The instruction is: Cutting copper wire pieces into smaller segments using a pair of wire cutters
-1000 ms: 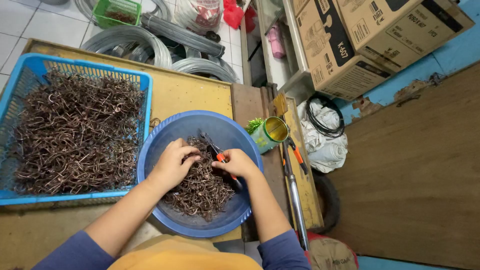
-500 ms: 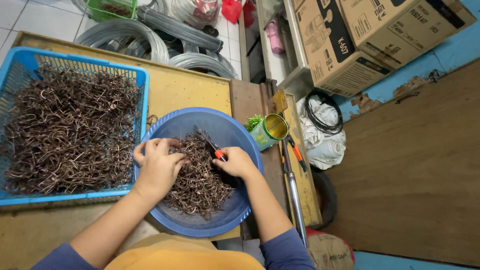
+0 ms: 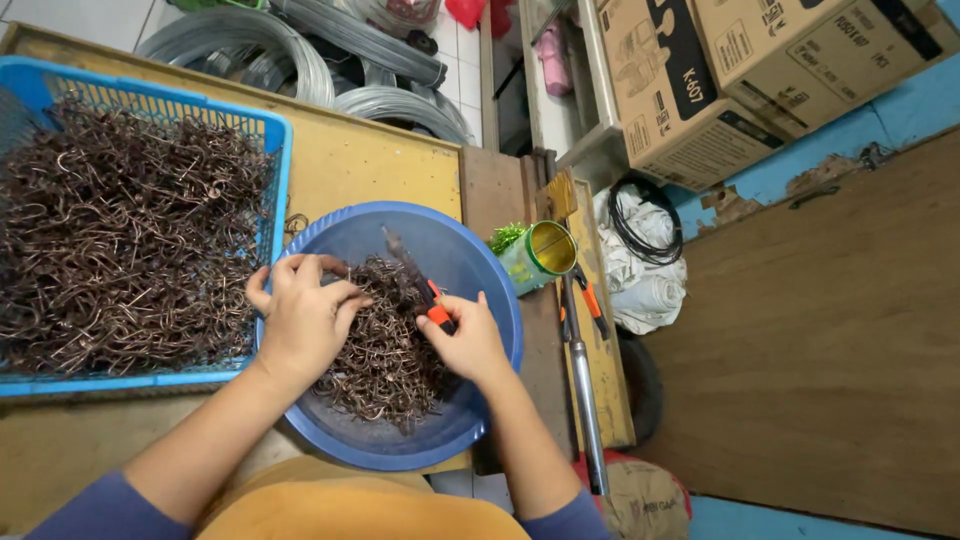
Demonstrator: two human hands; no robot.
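Observation:
A round blue plastic basin (image 3: 470,262) sits in front of me, holding a heap of brown bent wire hooks (image 3: 390,355). My right hand (image 3: 465,338) grips pliers with orange-and-black handles (image 3: 425,288), their jaws pointing up over the heap. My left hand (image 3: 300,315) rests at the basin's left rim with its fingers curled on some of the wire hooks. To the left, a blue plastic crate (image 3: 272,160) is filled with many more of the same brown hooks (image 3: 120,250).
The yellow wooden table (image 3: 370,165) carries the crate and basin. A green tin can (image 3: 545,250) and long-handled cutters (image 3: 582,370) lie to the right. Coils of grey wire (image 3: 250,50) lie beyond the table; cardboard boxes (image 3: 700,70) stand at upper right.
My left hand slid from the middle of the heap to the basin's left rim. The pliers in my right hand have tilted upward; the view shifted slightly.

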